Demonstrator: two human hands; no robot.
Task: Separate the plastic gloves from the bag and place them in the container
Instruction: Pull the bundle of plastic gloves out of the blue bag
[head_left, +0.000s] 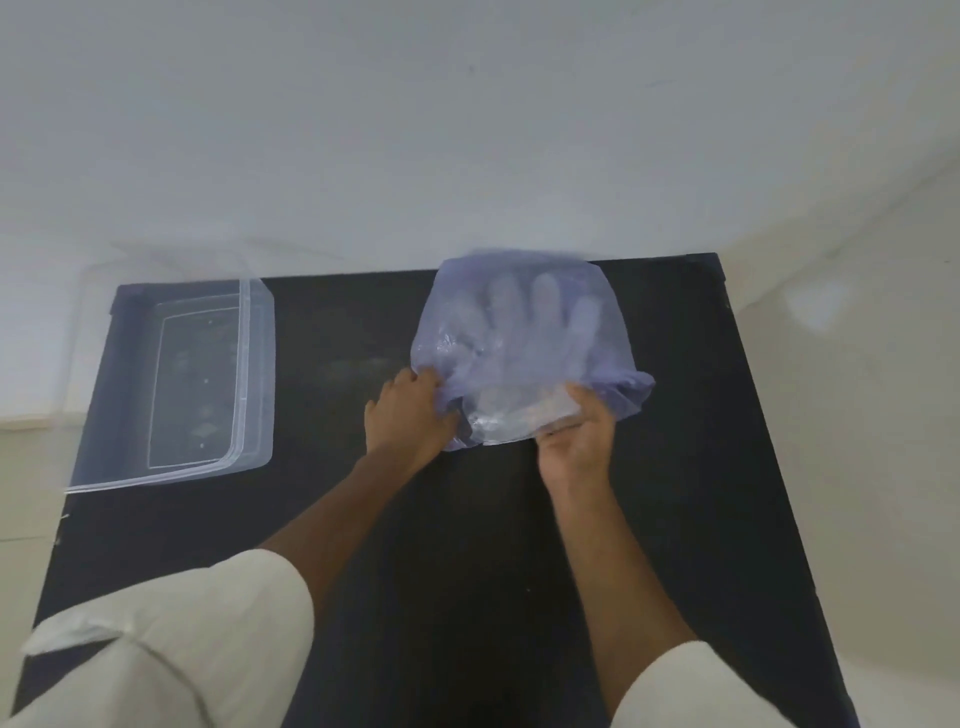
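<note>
- Currently, a translucent pale-purple plastic bag (524, 343) is held above the right half of a flat black tabletop (467, 519), its mouth turned toward the person.
- The left hand (410, 410) is closed on the bag's near-left edge; the right hand (576, 436) is closed, palm up, on the near-right edge, where clear film is bunched.
- A stack of clear plastic gloves (535, 322) is seen through the bag wall, finger shapes pointing away from the person; the long axis therefore runs from the hands toward the far table edge.
- An open clear rectangular plastic container (249, 384) stands at the table's far-left corner, well apart from the bag and nearer the left hand.
- It is judged that the gloves are to be drawn toward the person, then carried left.
- The glove count cannot be determined; the bag's top edge is blurred, and whether the right hand already pinches a glove cuff cannot be told.
</note>
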